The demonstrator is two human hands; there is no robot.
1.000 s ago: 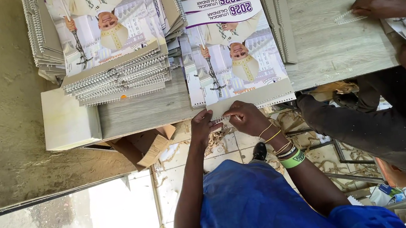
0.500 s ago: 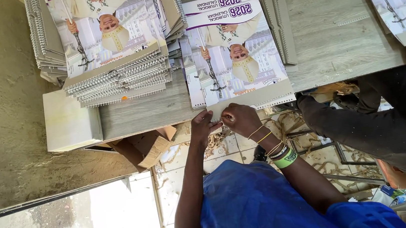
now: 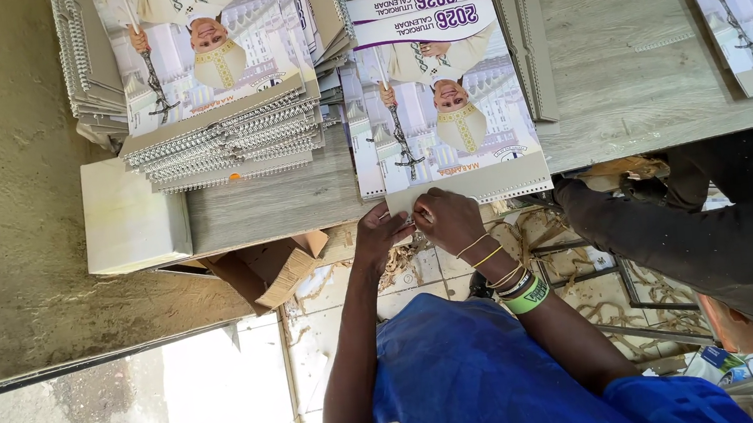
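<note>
Item: unbound calendar (image 3: pixel 454 105), picture cover up, lying on the grey wooden table (image 3: pixel 623 74) with its lower edge overhanging the near rim, so both hands can reach that edge. Left hand (image 3: pixel 381 232) and right hand (image 3: pixel 447 218) meet at the calendar's lower-left corner, fingertips pinched together on the binding edge; what lies between them cannot be made out. Left of the calendar: a stack of wire-bound calendars (image 3: pixel 213 79). Right of it: grey backing boards (image 3: pixel 528 42). Further right: another person's dark sleeve (image 3: pixel 676 227).
</note>
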